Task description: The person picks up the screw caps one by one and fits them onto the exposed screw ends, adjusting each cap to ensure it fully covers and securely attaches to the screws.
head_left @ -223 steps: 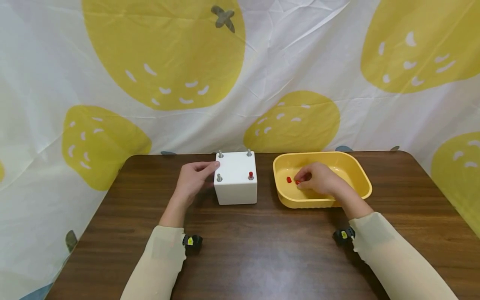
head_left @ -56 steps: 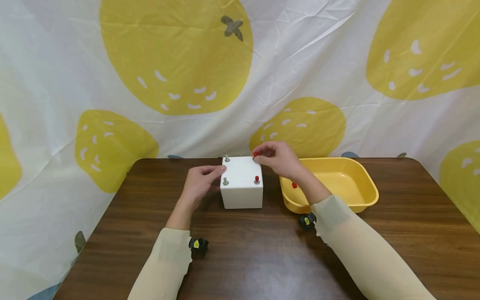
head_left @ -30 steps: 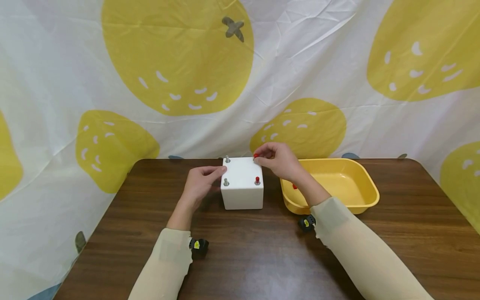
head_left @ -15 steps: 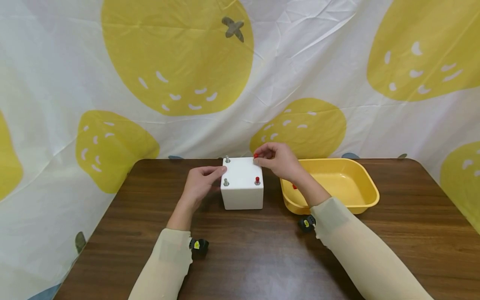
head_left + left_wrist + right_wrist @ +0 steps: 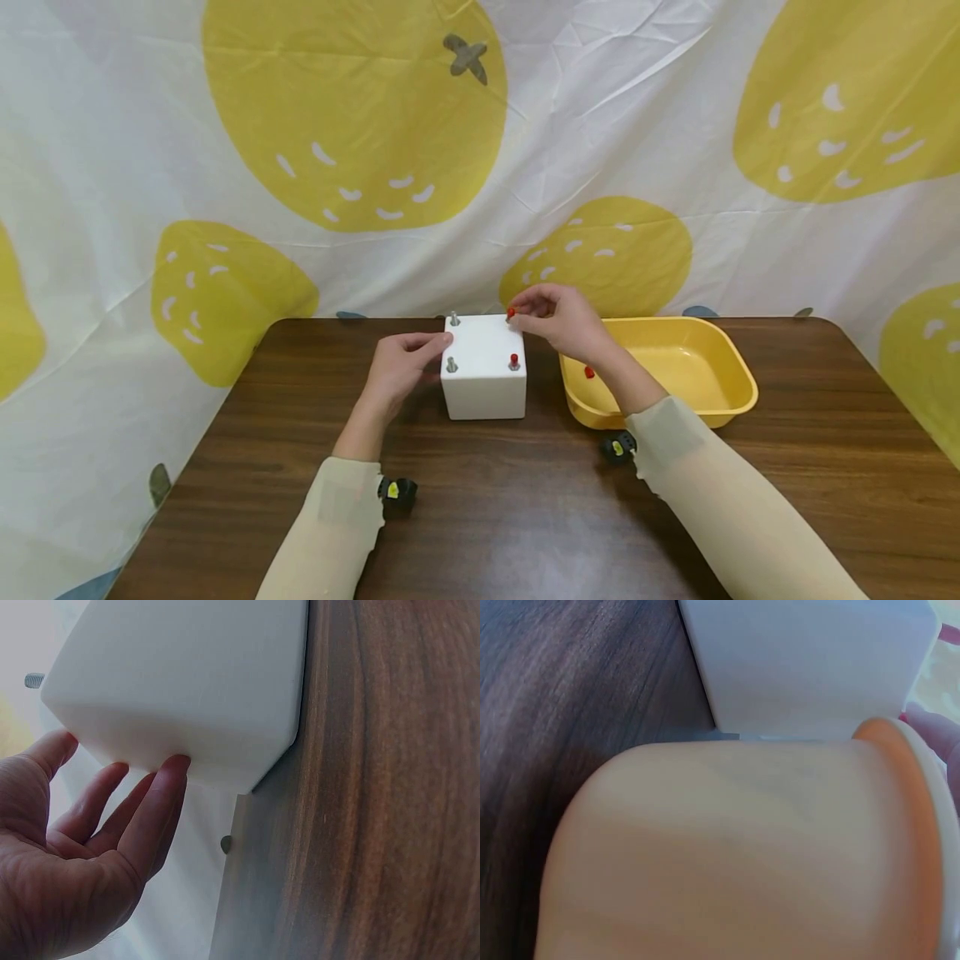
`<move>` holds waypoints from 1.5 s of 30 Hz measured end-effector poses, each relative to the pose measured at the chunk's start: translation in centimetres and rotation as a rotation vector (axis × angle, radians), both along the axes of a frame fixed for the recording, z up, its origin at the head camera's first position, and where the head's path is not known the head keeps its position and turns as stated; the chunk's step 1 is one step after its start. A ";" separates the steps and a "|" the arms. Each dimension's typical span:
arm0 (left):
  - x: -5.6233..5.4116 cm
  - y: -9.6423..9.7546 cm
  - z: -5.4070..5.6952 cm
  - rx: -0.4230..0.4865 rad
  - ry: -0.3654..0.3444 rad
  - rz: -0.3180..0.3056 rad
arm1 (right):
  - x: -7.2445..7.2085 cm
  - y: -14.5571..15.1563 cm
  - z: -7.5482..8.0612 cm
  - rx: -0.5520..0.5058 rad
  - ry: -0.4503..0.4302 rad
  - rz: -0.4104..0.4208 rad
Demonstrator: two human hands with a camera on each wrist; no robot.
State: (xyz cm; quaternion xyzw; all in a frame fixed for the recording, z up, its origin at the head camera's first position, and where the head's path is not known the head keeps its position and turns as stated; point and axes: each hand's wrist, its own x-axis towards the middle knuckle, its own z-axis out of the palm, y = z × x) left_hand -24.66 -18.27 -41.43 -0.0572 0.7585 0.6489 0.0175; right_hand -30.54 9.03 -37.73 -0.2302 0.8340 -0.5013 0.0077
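A white box [image 5: 483, 346] stands on the table, with a metal threaded bolt [image 5: 452, 365] upright near each top corner. My left hand [image 5: 402, 362] rests thumb and fingertips against the box's left side, the thumb at its top edge; in the left wrist view the fingers [image 5: 154, 817] touch that face. At the back right corner my right hand [image 5: 558, 321] pinches a small red cap [image 5: 511, 312] on the bolt between thumb and forefinger. Another red cap [image 5: 514, 359] sits on the front right bolt. Both left bolts are bare. The right wrist view shows mainly the tray, with the right thumb at its edge.
Right of the box stands a yellow tray [image 5: 738, 408] with a red cap [image 5: 588, 372] in its left end, beneath my right forearm. A patterned cloth [image 5: 352, 275] hangs behind the brown wooden table [image 5: 480, 517].
My right hand has gone from the tray to the back right bolt with a red cap. Lately its fingers shift slightly, showing more of cap and bolt. The left hand keeps its place.
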 end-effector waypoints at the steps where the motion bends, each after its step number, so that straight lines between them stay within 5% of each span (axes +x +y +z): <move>1: 0.0 0.0 0.0 0.000 -0.001 -0.001 | 0.0 0.1 0.0 0.002 -0.001 -0.002; 25: -0.3 0.0 -0.1 0.013 0.010 -0.007 | 0.7 2.7 0.5 0.030 0.041 -0.015; 45: -0.3 -0.2 -0.1 0.019 0.007 -0.007 | 0.8 6.5 -0.5 0.069 0.053 -0.062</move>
